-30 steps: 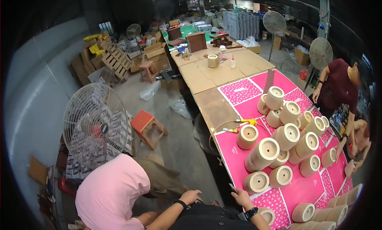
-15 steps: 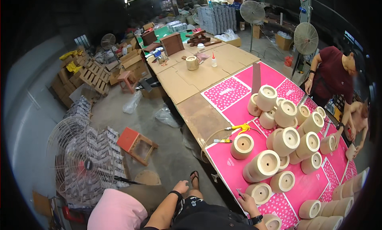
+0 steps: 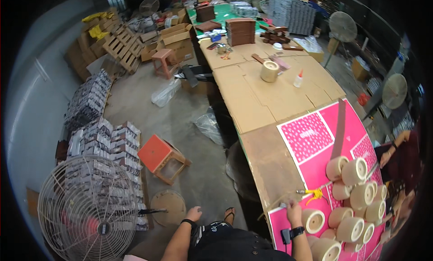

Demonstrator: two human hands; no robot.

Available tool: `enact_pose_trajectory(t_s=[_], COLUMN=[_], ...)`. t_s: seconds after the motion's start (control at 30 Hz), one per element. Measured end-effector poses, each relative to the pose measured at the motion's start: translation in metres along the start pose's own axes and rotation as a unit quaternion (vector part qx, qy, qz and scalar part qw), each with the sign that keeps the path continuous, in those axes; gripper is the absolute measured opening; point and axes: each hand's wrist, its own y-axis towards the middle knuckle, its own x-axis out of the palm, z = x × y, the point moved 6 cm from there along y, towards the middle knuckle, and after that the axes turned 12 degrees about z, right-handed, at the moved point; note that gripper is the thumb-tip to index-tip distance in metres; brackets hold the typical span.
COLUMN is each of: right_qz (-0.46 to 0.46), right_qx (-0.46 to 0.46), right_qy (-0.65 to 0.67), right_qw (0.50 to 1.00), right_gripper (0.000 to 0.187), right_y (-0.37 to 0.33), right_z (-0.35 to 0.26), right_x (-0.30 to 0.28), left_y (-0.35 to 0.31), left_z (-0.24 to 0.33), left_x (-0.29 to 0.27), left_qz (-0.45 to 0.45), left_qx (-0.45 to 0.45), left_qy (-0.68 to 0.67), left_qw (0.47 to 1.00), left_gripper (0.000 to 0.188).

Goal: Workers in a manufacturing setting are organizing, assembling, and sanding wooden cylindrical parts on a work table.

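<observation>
My right hand (image 3: 294,212) reaches over the near-left edge of the pink sheet on the table, its fingers curled downward. What they hold, if anything, is hidden. Just to its right lies a yellow air blow gun (image 3: 314,195) with a hose. A round wooden block (image 3: 313,221), with a recess and a centre hole, stands next to the hand. A small black box (image 3: 285,236) with a cable shows beside my wrist. Low over the floor by my thigh is my left hand (image 3: 194,214), loosely curled with the fingers a little apart and nothing visible in it.
Several wooden blocks (image 3: 350,229) crowd the pink sheet's right side. Farther along, cardboard (image 3: 252,96) bears a lone block (image 3: 269,71) and a glue bottle (image 3: 298,78). A red stool (image 3: 155,151) and a caged fan (image 3: 90,211) stand left. A co-worker's arm (image 3: 396,146) shows right.
My view has swung rightward and toward the table's far part. My right hand has moved forward from among the near blocks to beside the blow gun. My left hand stays low.
</observation>
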Motion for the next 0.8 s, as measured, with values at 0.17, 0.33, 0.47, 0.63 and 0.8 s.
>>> enact_pose_trajectory(t_s=[0.17,0.33,0.47,0.63,0.8], right_qz=[0.082,0.096,0.162,0.261,0.053], right_qx=[0.06,0.138,0.131,-0.022,0.027], right_qy=[-0.11,-0.256,-0.281,-0.194,0.294], right_qw=[0.989,0.952,0.937,0.945,0.954], right_gripper=[0.045,0.079,0.071,0.06,0.04], right_y=[0.094,0.115,0.127,0.199,0.295], right_z=[-0.005,0.004,-0.034,-0.12,-0.336], right_x=[0.014,0.03,0.044,0.085,0.114], left_y=[0.042,0.09,0.156,0.273,0.371], left_z=[-0.045,-0.002,0.013,0.089,0.304], left_x=[-0.056,-0.112,-0.143,-0.208,-0.352], left_qz=[0.063,0.035,0.007,0.147,0.118], left_qx=[-0.127,-0.144,-0.147,-0.036,0.144], left_qy=[-0.013,-0.05,-0.056,-0.14,-0.241], left_qw=[0.99,0.988,0.988,0.978,0.952], left_gripper=[0.047,0.048,0.049,0.043,0.032])
